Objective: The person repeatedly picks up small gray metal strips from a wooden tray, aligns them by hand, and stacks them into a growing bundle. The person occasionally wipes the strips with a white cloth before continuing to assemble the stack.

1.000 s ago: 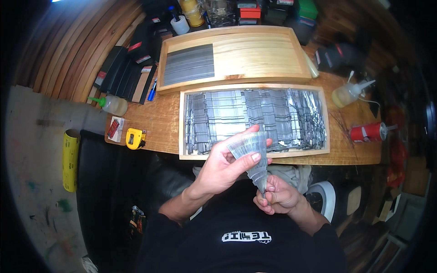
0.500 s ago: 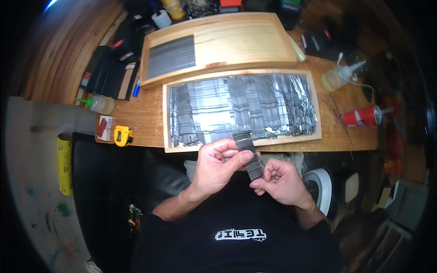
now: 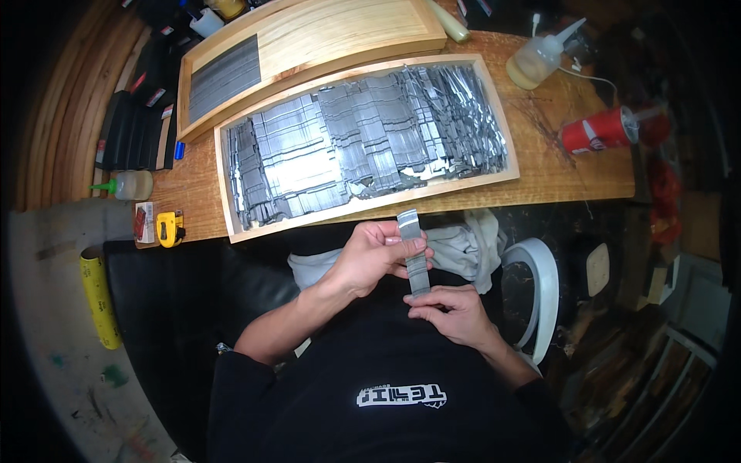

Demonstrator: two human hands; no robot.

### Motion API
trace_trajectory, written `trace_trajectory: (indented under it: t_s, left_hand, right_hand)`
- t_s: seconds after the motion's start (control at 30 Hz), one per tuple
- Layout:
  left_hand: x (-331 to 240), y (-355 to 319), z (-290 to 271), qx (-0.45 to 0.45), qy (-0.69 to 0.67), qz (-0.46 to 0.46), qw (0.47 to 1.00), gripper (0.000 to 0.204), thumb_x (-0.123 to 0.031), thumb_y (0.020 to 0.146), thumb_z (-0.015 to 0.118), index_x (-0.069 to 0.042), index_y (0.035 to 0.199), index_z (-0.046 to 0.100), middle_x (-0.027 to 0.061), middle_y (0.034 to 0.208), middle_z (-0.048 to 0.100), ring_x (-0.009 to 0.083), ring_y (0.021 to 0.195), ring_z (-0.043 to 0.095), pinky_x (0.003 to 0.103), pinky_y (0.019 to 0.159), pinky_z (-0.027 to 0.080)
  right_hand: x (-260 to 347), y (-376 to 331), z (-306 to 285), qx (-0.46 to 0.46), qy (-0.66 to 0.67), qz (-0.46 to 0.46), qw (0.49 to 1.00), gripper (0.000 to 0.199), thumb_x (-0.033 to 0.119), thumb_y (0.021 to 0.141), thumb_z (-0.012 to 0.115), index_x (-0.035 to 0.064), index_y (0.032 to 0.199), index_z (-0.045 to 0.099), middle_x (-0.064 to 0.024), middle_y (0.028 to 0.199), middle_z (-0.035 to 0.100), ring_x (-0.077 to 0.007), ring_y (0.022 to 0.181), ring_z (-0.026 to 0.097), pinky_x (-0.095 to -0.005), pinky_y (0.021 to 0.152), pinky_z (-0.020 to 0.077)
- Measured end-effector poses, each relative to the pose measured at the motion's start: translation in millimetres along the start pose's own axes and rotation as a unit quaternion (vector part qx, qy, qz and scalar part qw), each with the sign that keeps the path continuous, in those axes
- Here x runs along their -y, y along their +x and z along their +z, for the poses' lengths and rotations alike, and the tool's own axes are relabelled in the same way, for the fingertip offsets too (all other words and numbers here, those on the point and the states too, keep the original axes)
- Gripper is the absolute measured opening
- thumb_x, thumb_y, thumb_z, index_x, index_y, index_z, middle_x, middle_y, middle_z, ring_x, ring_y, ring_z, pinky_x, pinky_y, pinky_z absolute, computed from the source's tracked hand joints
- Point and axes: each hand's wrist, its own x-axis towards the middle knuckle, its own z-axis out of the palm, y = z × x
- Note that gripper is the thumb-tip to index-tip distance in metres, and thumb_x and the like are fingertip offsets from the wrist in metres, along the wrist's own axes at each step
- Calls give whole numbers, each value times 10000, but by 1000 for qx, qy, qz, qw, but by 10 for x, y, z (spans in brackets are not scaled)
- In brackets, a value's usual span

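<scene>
- Right, left hand (image 3: 370, 258) and right hand (image 3: 455, 312) both pinch 1 grey metal strip (image 3: 413, 251) over the lap, just off the table's (image 3: 571, 162) near edge.
- Best grip: fingertips on the edges, strip straight.

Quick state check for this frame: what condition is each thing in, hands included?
Left hand: closed around the metal strip's upper part.
Right hand: pinching the strip's lower end.
Metal strip: held upright, clear of the table.
Near tray: full of metal strips.
Far tray: mostly bare wood.
Red can: lying on its side.
</scene>
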Motion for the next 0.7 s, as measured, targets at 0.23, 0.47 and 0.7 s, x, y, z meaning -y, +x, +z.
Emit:
trace_trajectory:
  t_s: [0.23, 0.47, 0.7]
  left_hand:
    - [-40, -62, -20, 1, 58, -61, 996, 247, -159, 988, 752, -4, 1179, 730, 166, 1067, 786, 245, 928, 791, 314, 691, 655]
    - [23, 76, -127, -8, 36, -61, 997, 239, -181, 985, 759, -12, 1153, 744, 154, 1047, 788, 232, 971, 782, 321, 711, 649]
    - [32, -121, -47, 31, 129, 97, 986, 214, -151, 984, 767, 19, 1113, 764, 104, 994, 803, 130, 915, 750, 284, 764, 591]
  right_hand:
    - [-132, -35, 100, 17, 79, 15, 997, 198, 17, 864, 817, 3, 1061, 804, -134, 932, 802, -203, 840, 791, -271, 742, 608]
    - [-187, 34, 135, 5, 53, 22, 998, 194, 23, 869, 812, 8, 1063, 806, -137, 957, 807, -198, 841, 795, -270, 739, 610]
    - [299, 272, -347, 25, -60, 16, 998, 194, 80, 818, 881, 8, 946, 754, -84, 947, 688, -162, 809, 680, -280, 720, 550]
